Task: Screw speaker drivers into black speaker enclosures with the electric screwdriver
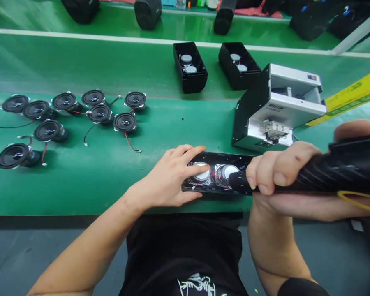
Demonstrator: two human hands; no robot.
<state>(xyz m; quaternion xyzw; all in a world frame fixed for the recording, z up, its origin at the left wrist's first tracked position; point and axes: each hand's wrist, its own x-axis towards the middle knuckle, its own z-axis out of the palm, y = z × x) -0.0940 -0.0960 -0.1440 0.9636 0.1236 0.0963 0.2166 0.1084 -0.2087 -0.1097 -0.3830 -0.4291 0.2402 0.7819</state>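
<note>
A long black speaker housing (217,155) lies across the near part of the bench, its inside facing up. Two round speakers with pale backs and red wires sit in it, the left speaker (200,174) and the right speaker (230,170). My left hand (171,179) grips the housing's left end, thumb on the near side, fingers spread over the far edge and the left speaker. Wrapped around a black electric screwdriver (314,172) is my right hand (277,168). The tool's nose reaches down beside the right speaker; its tip is hidden.
Several loose speakers (49,130) with wires stand at the left of the green bench. Behind are two open black housings (197,84) (239,80) with speakers inside. A silver and black screw feeder (291,105) stands just beyond my right hand, near a yellow strip (354,96).
</note>
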